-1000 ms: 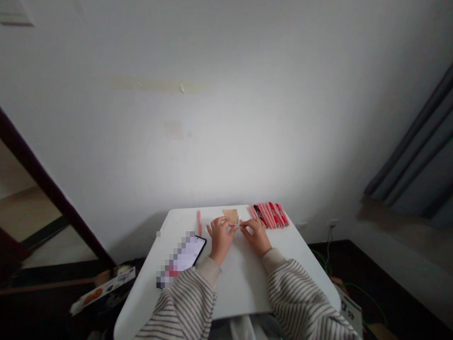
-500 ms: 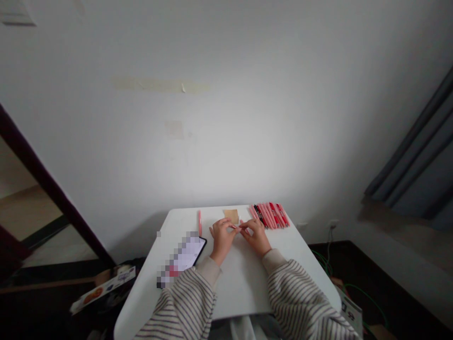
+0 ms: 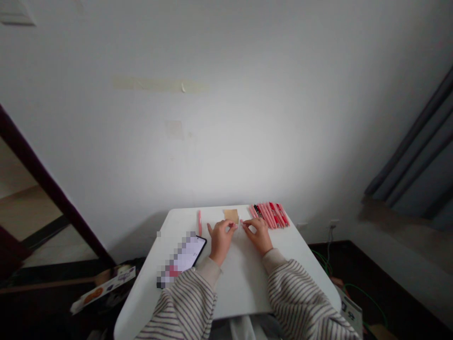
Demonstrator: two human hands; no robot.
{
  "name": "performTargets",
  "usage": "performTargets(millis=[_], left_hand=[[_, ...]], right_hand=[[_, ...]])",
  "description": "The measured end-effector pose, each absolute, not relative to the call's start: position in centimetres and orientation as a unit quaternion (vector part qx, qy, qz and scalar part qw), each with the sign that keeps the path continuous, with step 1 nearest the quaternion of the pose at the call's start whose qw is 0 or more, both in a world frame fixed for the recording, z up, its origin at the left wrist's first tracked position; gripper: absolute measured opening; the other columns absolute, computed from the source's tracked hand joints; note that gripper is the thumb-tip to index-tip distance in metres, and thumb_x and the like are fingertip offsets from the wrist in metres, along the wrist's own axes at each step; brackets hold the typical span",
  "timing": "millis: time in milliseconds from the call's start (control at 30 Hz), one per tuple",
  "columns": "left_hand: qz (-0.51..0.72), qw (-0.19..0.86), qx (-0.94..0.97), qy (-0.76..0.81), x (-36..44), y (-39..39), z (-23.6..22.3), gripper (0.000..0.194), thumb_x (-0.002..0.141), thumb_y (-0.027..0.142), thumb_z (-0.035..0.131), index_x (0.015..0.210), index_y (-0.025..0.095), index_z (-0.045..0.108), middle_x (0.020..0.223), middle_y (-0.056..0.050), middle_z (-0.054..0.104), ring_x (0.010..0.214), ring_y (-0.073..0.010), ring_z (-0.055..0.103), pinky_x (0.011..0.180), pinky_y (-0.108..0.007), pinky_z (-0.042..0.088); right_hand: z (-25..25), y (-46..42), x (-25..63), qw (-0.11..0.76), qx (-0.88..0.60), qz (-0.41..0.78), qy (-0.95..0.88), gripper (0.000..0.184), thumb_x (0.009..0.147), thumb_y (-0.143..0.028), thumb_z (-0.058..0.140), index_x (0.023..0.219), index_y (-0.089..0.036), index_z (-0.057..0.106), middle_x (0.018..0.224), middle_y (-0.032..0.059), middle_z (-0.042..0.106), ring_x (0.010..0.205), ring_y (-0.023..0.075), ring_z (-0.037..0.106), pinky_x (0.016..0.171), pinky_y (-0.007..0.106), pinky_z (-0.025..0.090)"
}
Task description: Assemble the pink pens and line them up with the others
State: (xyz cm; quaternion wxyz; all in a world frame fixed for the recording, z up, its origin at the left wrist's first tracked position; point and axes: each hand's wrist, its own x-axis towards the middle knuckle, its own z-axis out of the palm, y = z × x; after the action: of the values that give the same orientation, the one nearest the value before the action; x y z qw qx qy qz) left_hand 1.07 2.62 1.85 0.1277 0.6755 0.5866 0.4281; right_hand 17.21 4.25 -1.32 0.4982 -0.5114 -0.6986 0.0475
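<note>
Both my hands rest near the far middle of a small white table (image 3: 244, 288). My left hand (image 3: 220, 238) and my right hand (image 3: 259, 234) each pinch one end of a small pink and white piece (image 3: 239, 223), too small to name, and the two ends now sit slightly apart. Just beyond the fingertips lies a tan square of paper (image 3: 231, 215). A single pink pen (image 3: 199, 222) lies to the left of my left hand. A row of several pink and red pens (image 3: 269, 215) lies to the right of my right hand.
A phone (image 3: 182, 257) with a lit screen lies on the table's left side. The table stands against a white wall. On the dark floor are a printed box (image 3: 102, 287) at the left, green cables (image 3: 323, 262) at the right, and a grey curtain (image 3: 417, 165).
My hands have drawn a little apart, the right one shifting toward the row of pens. The small piece between my fingertips now shows a gap in the middle.
</note>
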Motion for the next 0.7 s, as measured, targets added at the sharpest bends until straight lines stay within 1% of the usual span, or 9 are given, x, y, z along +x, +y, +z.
performTargets(millis=[133,267,600,700], left_hand=[[0.411,0.107,0.685,0.592,1.00,2.70,1.71,0.013,0.082,0.034,0.058,0.083,0.029,0.070,0.092,0.001,0.070,0.098,-0.0194,0.060,0.110,-0.057,0.011],[0.397,0.098,0.691,0.596,1.01,2.84,1.46,0.017,0.084,0.035,0.055,0.083,0.031,0.072,0.091,0.001,0.068,0.098,-0.0184,0.059,0.110,-0.057,0.011],[0.383,0.086,0.704,0.592,1.16,2.65,1.55,0.014,0.082,0.033,0.059,0.083,0.032,0.072,0.090,0.001,0.067,0.098,-0.0190,0.058,0.110,-0.061,0.006],[0.378,0.088,0.707,0.591,1.19,2.72,1.44,0.013,0.081,0.031,0.060,0.088,0.031,0.072,0.092,0.000,0.069,0.100,-0.0200,0.058,0.111,-0.062,0.004]], right_hand=[[-1.18,4.19,17.15,0.487,-0.509,0.035,-0.709,0.019,0.087,-0.039,0.056,0.092,-0.028,0.071,0.085,0.0025,0.070,0.091,0.0210,0.056,0.088,0.037,0.034],[-0.92,4.00,17.00,0.475,-0.510,0.019,-0.717,0.019,0.088,-0.038,0.055,0.091,-0.028,0.071,0.087,0.0032,0.069,0.092,0.0213,0.055,0.087,0.036,0.034],[-1.14,4.04,17.00,0.460,-0.503,0.014,-0.731,0.016,0.087,-0.036,0.059,0.091,-0.029,0.072,0.086,0.0020,0.067,0.092,0.0187,0.053,0.086,0.033,0.032],[-1.41,4.20,17.02,0.455,-0.503,0.014,-0.734,0.016,0.087,-0.036,0.059,0.093,-0.030,0.073,0.086,0.0025,0.066,0.092,0.0188,0.052,0.085,0.034,0.032]])
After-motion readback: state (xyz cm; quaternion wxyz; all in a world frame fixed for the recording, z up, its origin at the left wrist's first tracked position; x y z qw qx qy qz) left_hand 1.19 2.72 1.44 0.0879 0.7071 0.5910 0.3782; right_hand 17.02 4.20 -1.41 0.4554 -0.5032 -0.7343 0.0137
